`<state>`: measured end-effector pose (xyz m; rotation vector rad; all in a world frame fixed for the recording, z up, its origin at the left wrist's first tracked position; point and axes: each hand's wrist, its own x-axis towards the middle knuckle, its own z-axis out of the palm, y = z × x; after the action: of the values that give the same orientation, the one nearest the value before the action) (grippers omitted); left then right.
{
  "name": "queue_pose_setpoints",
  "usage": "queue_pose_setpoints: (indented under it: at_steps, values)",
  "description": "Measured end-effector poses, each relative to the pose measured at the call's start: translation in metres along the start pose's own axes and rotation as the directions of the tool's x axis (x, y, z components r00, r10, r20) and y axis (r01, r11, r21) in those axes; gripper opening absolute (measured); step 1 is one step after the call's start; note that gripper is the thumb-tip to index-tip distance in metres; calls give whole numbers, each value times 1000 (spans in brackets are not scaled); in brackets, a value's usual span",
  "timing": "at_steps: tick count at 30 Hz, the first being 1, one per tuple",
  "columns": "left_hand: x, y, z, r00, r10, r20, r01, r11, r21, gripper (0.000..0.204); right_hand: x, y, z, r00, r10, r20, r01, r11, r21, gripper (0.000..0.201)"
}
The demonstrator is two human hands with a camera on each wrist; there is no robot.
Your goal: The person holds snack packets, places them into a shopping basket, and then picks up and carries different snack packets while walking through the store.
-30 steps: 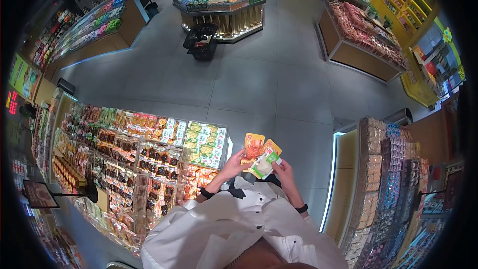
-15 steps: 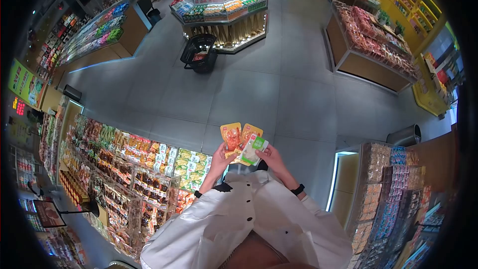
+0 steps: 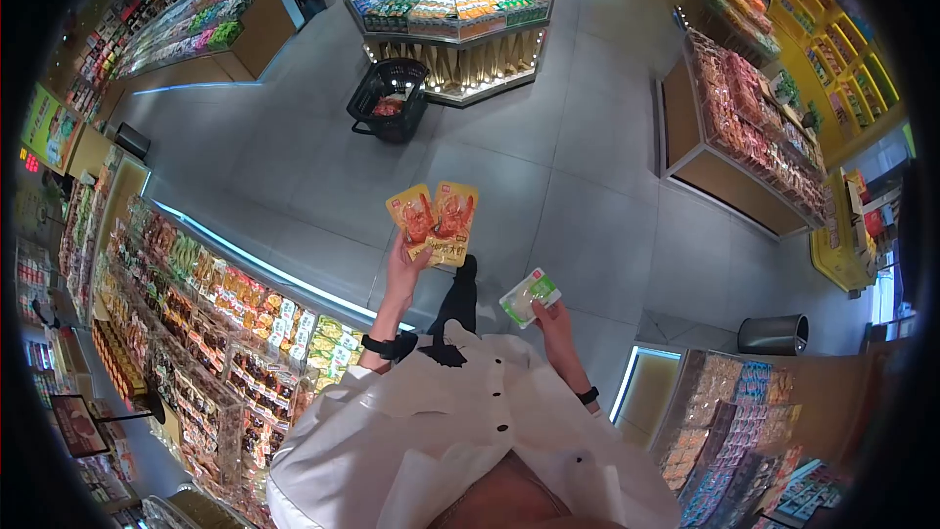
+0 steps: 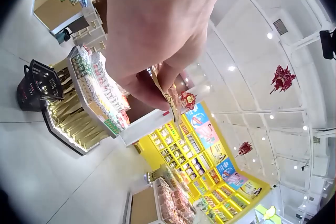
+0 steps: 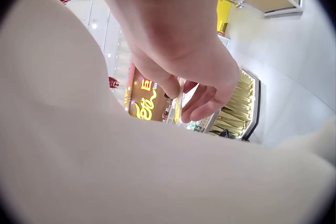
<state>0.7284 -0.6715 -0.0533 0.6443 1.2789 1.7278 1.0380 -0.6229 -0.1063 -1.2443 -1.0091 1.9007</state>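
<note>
In the head view my left hand [image 3: 403, 260] holds two orange snack packets [image 3: 435, 220] fanned side by side, raised in front of me over the grey floor. The left wrist view shows my thumb and fingers [image 4: 157, 79] pinching the packets' thin edge [image 4: 167, 98]. Lower and to the right, my right hand [image 3: 550, 316] grips a small white and green packet [image 3: 529, 296] by its near end. In the right wrist view my curled fingers [image 5: 202, 100] close on that packet's edge [image 5: 180, 100]. The two hands are apart.
A snack shelf [image 3: 225, 313] runs along my left, another rack [image 3: 729, 431] at my right. A black shopping basket [image 3: 389, 100] stands on the floor before an octagonal display stand [image 3: 455, 0]. A long display counter [image 3: 754, 127] is at the right, with a metal bin [image 3: 774, 333] near it.
The packets were held together in both hands before. Now the left hand has lifted the two orange packets up and away, and the right hand has drawn the white and green packet down to the right.
</note>
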Motion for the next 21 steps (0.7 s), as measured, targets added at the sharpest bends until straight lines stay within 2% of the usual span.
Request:
queue_pose_setpoints:
  at_steps: [1, 3, 5, 9, 11, 15, 21]
  values:
    - [20, 0, 5, 999, 43, -23, -43, 999, 4, 57, 9, -1, 1, 1000, -23, -19, 23, 1000, -8, 40]
    - [70, -11, 1, 996, 87, -27, -82, 986, 145, 56, 29, -33, 10, 997, -58, -51, 59, 998, 23, 40]
    - [111, 6, 14, 1000, 29, 11, -29, 1000, 12, 52, 56, -52, 9, 990, -116, -76, 118, 993, 30, 40]
    - [193, 26, 40, 999, 42, 30, -42, 999, -2, 48, 108, -103, 21, 980, -131, -153, 141, 989, 54, 43]
    - [230, 29, 47, 997, 32, 64, -29, 999, -40, 50, 135, -118, 27, 966, -102, -239, 118, 991, 56, 42]
    - [292, 34, 64, 993, -2, 116, 13, 996, -90, 54, 184, -127, 32, 948, -96, -305, 129, 988, 90, 39]
    - [364, 22, 90, 978, -41, 204, 52, 997, -52, 54, 228, -129, 26, 933, -73, -352, 98, 994, 56, 35]
